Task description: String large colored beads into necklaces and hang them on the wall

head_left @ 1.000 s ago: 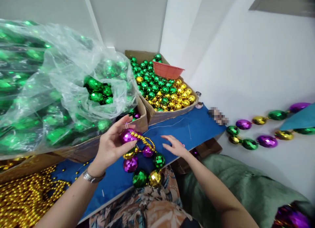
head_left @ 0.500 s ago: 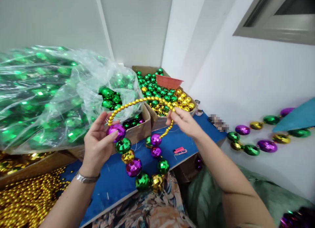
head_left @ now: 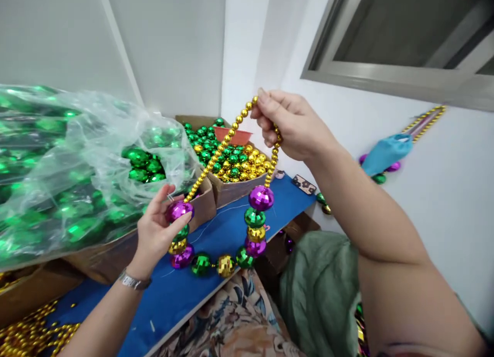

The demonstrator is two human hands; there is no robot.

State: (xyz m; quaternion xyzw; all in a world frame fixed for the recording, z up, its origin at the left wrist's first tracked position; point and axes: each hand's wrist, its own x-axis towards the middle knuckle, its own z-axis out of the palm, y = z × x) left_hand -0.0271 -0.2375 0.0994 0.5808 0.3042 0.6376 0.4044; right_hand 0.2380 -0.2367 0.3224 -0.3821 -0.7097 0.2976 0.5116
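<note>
A bead necklace (head_left: pixel 225 266) hangs between my two hands, its lower loop strung with large faceted purple, green and gold beads. Small gold beads make up its upper strand. My right hand (head_left: pixel 287 121) is raised and pinches this gold strand at the top of the loop. Lower down, my left hand (head_left: pixel 161 226) has its thumb and fingers around a large purple bead (head_left: pixel 181 211) where the gold strand begins. On the opposite side, another purple bead (head_left: pixel 261 198) hangs free below my right hand.
Green balls fill a clear plastic bag (head_left: pixel 96 156) at left. A cardboard box (head_left: pixel 241 190) behind holds green and gold balls and a red tray (head_left: pixel 233 135). A patterned phone (head_left: pixel 303 184) lies on the blue table (head_left: pixel 216 238). More necklaces hang near a blue cloth (head_left: pixel 388 152) at right.
My right hand has risen, drawing the gold strand up into a peak, and the big beads now hang in a wide loop. My left hand stays at its purple bead. The view has turned right.
</note>
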